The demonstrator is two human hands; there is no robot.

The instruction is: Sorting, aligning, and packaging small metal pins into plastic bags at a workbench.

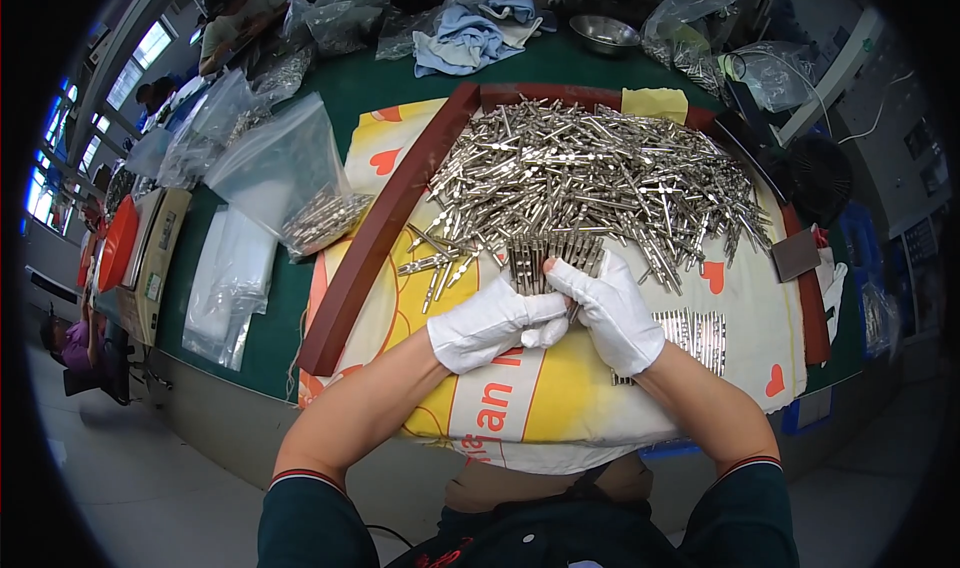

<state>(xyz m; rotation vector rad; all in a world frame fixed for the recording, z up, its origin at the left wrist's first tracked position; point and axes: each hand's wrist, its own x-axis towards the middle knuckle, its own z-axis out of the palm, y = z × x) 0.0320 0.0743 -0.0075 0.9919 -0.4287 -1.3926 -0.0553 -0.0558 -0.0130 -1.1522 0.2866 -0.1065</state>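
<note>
A: Where's the row of metal rods?
B: In both hands, front-centre, just over the near edge of the loose heap. Rods side by side, approx upright in view.
A: Hands?
B: Both gloved white, fingers curled in, neither spread. L hand closed round the lower L side; R hand closed on the R side, thumb over the rods. Thumb tip looks bare, prob for feel. Two-sided hold prob keeps rods aligned. Exact fingertip contact hidden.
A: Around it?
B: Laid-out rods on the cloth by R wrist, partly hidden; ordered, so prob kept apart from heap on purpose. Cloth prob pads the parts. Red-brown frame L, back & R of heap, prob stops rods rolling off.
A: Further out?
B: Green worktop. Clear bag w/ rods L of frame, flat plastic bags next to it. Metal bowl at back.
A: Brands/labels?
B: Big red lettering on cloth, sideways, partly legible; not copying. Label on beige unit far L too small to read.
</note>
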